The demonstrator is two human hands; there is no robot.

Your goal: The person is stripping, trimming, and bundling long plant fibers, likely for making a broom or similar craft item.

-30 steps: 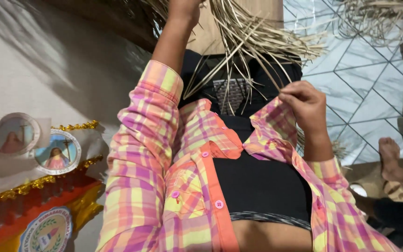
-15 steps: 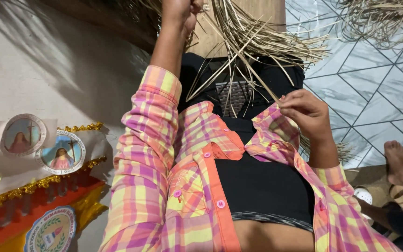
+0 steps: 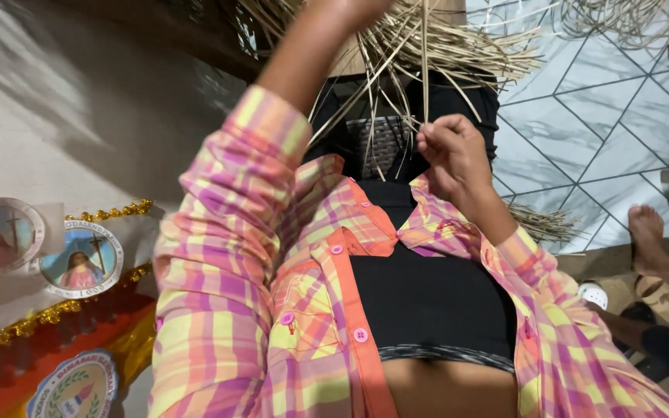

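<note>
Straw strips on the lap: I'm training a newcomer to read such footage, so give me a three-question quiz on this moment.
1. True or false: the right hand pinches a straw strip.
2. The left hand is: A) reaching up into the straw bundle, B) resting on the floor tiles.
3. Whose bare foot shows at the right edge?

Key: 1 true; 2 A; 3 another person's.

Right hand (image 3: 449, 155): raised off the shirt collar since a second ago, now pinching an upright straw strand (image 3: 425, 70). Left hand (image 3: 350, 9): shifted higher, now mostly beyond the top edge.
</note>
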